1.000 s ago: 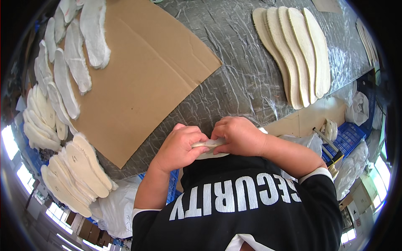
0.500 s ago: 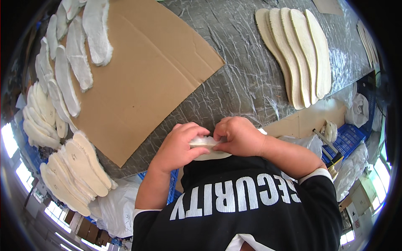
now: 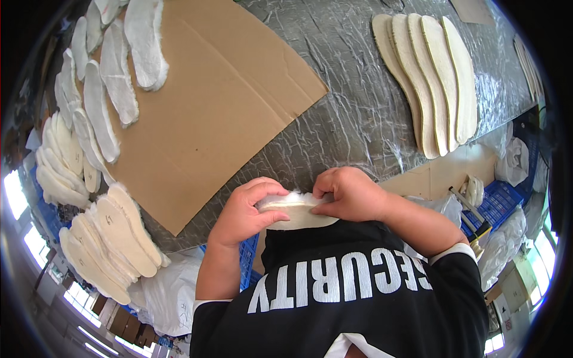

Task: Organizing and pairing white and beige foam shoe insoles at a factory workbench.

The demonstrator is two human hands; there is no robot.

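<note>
Close to my body, at the table's near edge, both hands grip a cream insole (image 3: 301, 217) with white fluffy pile along its upper edge. My left hand (image 3: 248, 209) pinches one end between thumb and fingers. My right hand (image 3: 346, 192) pinches the other side, thumb in front and fingers curled behind. A pale seam runs lengthwise between the pile and the flat cream face. Part of the insole is covered by my fingers.
Brown cardboard (image 3: 209, 107) lies on the plastic-covered table (image 3: 352, 113). Fluffy white insoles (image 3: 119, 71) overlap its left side, above stacked cream insoles (image 3: 113, 238). More cream insoles (image 3: 430, 83) fan out at the right. A blue crate (image 3: 500, 203) and plastic bags (image 3: 170, 292) sit below table level.
My hands have spread slightly apart, and more of the insole's cream face and white pile shows between them. The surroundings have shifted slightly in the view.
</note>
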